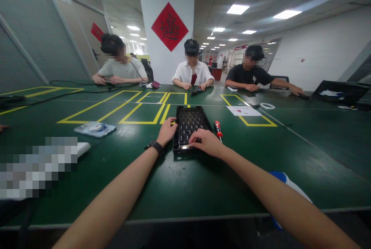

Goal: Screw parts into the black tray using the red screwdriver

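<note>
- Black rectangular plastic case (pixel 178 152) with an open top lies flat on the dark green tabletop (pixel 179 195), straight ahead, between the two hands; rows of small, pale metallic pieces (pixel 189 123) stand inside it.
- Left hand (pixel 167 131): loosely curled, fingertips against the case's left edge; whether they grip or merely rest there cannot be told. Light, even pressure from this side should stop the case sliding.
- Right hand (pixel 206 142): thumb and fingers drawn nearly together over the near end, beside a small, bright silvery strip (pixel 184 147). Whether anything is pinched between them cannot be told.
- Work at that end seems to call for fingertip touch rather than force, with the knuckles clear of the rows so no piece gets knocked.
- Just right of the case lies a red-handled screwdriver with a metal shaft (pixel 218 128); the wrist should pass clear of it.
</note>
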Motion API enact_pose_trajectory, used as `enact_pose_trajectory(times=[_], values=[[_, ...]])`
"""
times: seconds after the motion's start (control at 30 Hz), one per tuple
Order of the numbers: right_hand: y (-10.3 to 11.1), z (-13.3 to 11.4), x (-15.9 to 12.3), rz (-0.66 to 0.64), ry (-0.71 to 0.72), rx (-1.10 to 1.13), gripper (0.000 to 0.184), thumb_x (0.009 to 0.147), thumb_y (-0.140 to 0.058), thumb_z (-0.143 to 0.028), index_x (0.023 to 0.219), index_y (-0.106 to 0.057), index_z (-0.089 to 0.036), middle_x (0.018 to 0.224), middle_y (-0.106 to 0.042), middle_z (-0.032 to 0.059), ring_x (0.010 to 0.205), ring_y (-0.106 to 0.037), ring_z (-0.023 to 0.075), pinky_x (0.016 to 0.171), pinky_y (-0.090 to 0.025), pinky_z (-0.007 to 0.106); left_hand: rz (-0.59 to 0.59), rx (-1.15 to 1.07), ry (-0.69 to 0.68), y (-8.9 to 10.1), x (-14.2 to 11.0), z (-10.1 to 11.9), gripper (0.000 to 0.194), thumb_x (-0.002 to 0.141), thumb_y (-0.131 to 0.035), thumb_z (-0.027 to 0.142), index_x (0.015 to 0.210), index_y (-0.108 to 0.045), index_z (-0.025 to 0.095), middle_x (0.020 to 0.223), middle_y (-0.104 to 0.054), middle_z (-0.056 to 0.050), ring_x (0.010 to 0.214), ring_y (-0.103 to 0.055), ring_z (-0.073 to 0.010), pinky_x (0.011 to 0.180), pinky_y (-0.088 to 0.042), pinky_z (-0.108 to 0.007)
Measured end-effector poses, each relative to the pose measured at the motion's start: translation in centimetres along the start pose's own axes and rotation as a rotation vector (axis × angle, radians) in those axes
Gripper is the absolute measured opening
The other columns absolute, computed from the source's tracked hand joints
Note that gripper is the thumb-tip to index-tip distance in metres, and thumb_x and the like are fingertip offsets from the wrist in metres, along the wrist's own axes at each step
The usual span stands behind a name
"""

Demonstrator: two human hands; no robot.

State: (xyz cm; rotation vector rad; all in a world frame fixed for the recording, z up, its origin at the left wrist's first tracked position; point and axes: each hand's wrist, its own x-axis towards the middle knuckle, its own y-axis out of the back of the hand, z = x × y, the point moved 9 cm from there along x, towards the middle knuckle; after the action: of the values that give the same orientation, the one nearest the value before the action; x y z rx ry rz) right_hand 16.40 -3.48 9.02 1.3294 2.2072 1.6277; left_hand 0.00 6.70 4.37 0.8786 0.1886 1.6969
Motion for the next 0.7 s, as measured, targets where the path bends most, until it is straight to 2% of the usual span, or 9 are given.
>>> enact_pose_trajectory(times=[0.1, 0.17, 0.4, 0.7], values=[[-0.1, 0.0, 0.0, -0.006, 0.012, 0.019, 0.008, 0.075, -0.064, -0.026, 0.079, -0.066, -0.020, 0.073, -0.065, 0.0014, 0.075, -0.056, 0.0133, 0.068, -0.039, 0.025, -0.089, 0.006, -0.057, -0.4, -0.2, 0.9, 0.030, 0.075, -0.044, 0.020, 0.100, -0.061, 0.019, 0.103, -0.060, -0.006, 0.098, -0.053, -0.0190, 0.092, -0.041, -0.034], [-0.1, 0.2, 0.0, -0.008, 0.003, 0.036, 0.009, 0.075, -0.064, -0.028, 0.080, -0.066, -0.020, 0.073, -0.066, 0.0013, 0.074, -0.056, 0.0134, 0.068, -0.039, 0.025, -0.105, 0.012, -0.075, -0.4, -0.4, 1.4, 0.033, 0.074, -0.044, 0.018, 0.103, -0.061, 0.020, 0.105, -0.058, -0.005, 0.099, -0.052, -0.0187, 0.093, -0.040, -0.034], [-0.2, 0.5, 0.0, -0.012, -0.025, 0.123, 0.011, 0.073, -0.066, -0.027, 0.079, -0.067, -0.018, 0.074, -0.067, 0.0010, 0.070, -0.059, 0.0117, 0.069, -0.040, 0.024, -0.090, 0.033, -0.069, -0.4, -0.4, 1.6, 0.035, 0.074, -0.041, 0.016, 0.103, -0.060, 0.020, 0.104, -0.058, -0.005, 0.098, -0.052, -0.0187, 0.094, -0.040, -0.034], [-0.2, 0.8, 0.0, 0.004, -0.037, 0.112, 0.011, 0.073, -0.066, -0.028, 0.079, -0.067, -0.018, 0.073, -0.067, 0.0010, 0.070, -0.059, 0.0118, 0.068, -0.040, 0.024, -0.064, 0.040, -0.074, -0.4, -0.5, 1.2, 0.032, 0.074, -0.042, 0.016, 0.100, -0.061, 0.018, 0.101, -0.058, -0.006, 0.095, -0.052, -0.0183, 0.092, -0.040, -0.034]])
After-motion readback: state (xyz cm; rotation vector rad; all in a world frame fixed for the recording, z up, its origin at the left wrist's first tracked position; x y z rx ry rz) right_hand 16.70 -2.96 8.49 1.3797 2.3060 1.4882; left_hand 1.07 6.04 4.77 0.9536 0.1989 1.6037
